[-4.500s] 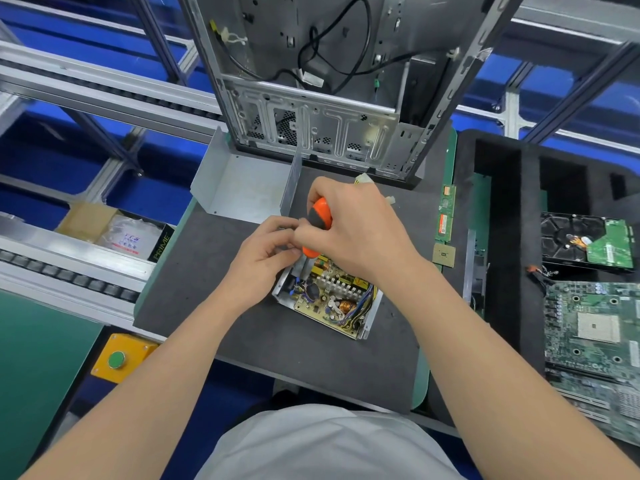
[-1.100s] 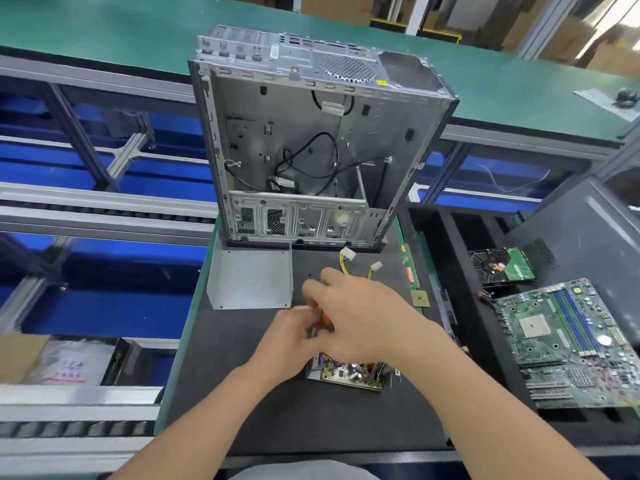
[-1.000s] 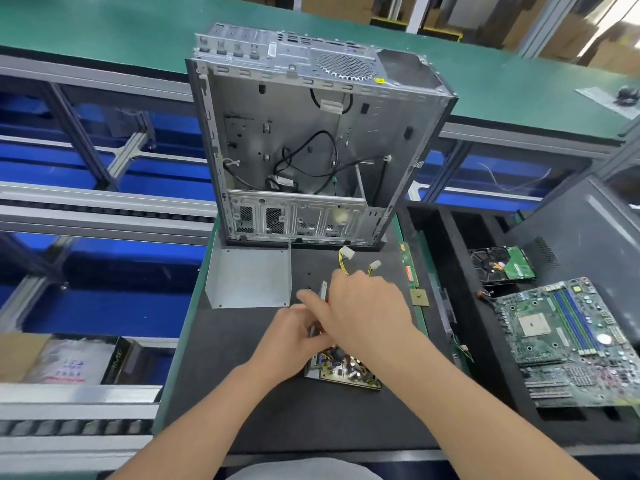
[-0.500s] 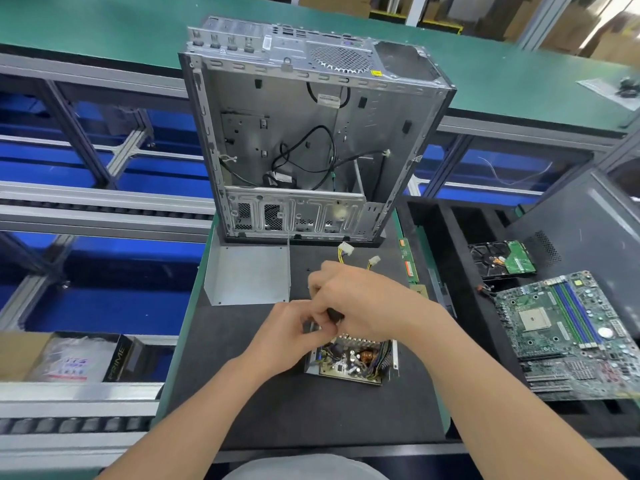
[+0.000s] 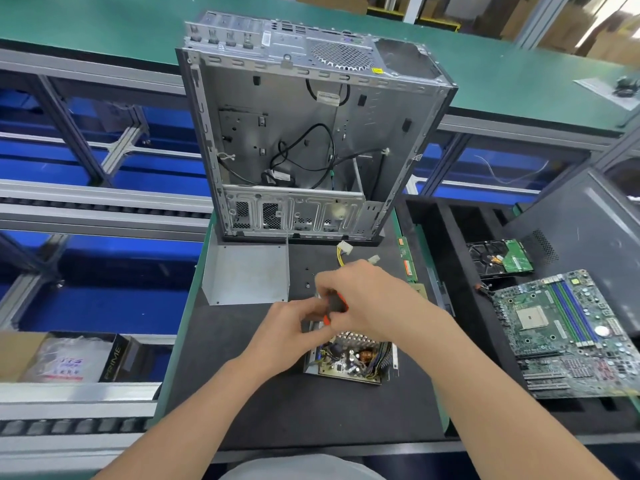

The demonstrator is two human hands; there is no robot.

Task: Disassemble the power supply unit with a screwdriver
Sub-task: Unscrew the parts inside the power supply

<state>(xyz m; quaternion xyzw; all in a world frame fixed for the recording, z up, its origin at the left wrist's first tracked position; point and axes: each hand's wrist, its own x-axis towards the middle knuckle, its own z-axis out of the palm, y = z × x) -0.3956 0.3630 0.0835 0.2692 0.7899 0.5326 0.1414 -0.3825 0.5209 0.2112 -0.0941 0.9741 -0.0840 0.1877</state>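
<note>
The power supply unit (image 5: 349, 360) lies on the black mat of the desk (image 5: 294, 414), in front of the person and partly under both hands; its lid is off, so the circuit board, a copper coil and the heat sink fins are open to view. The right hand (image 5: 370, 299) is closed around the orange and black handle of the screwdriver (image 5: 335, 304), which points down toward the far left corner of the unit; the left hand (image 5: 289, 329) has its fingers curled beside the tool at the edge of the unit, but the blur does not let me tell if it pinches the shaft, the metal wall or nothing. I judge the unit to be rather light, stiff in its steel tray with sharp sheet edges, and fragile on top where the components stand; it is better to hold it by the outer walls of the tray, never by the board or the wires. The grey cover (image 5: 247, 275) lies behind on the left, in front of the open computer case (image 5: 294, 133); a motherboard (image 5: 561, 334) lies well apart on the right.
</note>
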